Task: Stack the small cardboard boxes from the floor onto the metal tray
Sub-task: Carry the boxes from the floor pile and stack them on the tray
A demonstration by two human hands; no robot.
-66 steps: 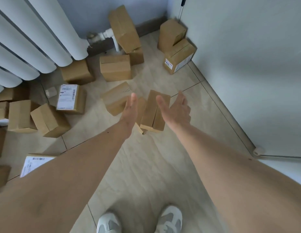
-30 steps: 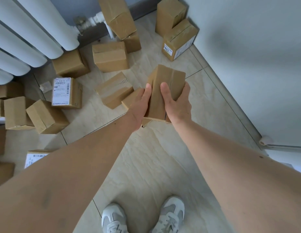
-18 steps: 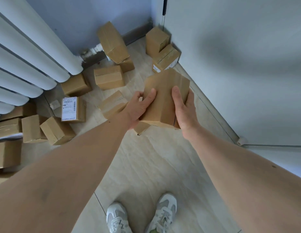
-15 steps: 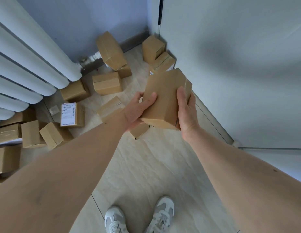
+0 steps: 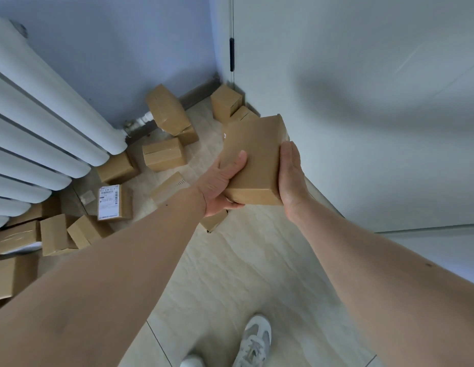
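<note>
— Between my hands, up off the floor, is one box. That is all the head view gives me to carry.

— How are you holding it?

— My left hand cups its near left corner, thumb lying over the top face, the other fingers curled beneath. My right hand presses flat along its right side, fingers straight; their tips are hidden behind the box.

— What could go wrong?

— The right palm only pushes, it does not wrap. If I ease that pressure while turning, I judge the box could slide out and drop among the other boxes lying by the radiator. The door stands close on my right, so a wide swing could knock a corner against it.

— And the tray?

— Not in view. I cannot tell where it stands, so I must turn to find it, and that blind turn is the risk. My shoe is just below, near loose boxes I could trip on.
</note>
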